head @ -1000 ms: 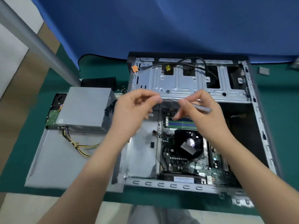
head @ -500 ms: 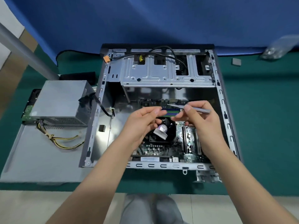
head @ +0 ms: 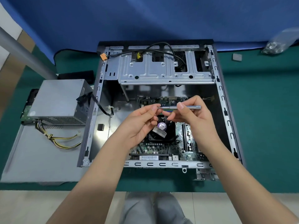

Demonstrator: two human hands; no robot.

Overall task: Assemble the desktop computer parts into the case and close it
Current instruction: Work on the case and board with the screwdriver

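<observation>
Screwdriver (head: 184,107) pinched in right hand (head: 192,117) grip, tip at left hand (head: 142,122) fingertips' narrow pinch, above case (head: 226,110).

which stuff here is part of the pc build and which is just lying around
Part of the job:
case
motherboard
CPU fan
power supply, outside the case
side panel, under the power supply
screwdriver, held by right hand, its tip at left hand

Lying about:
small grey square
plastic bag
green mat
</observation>
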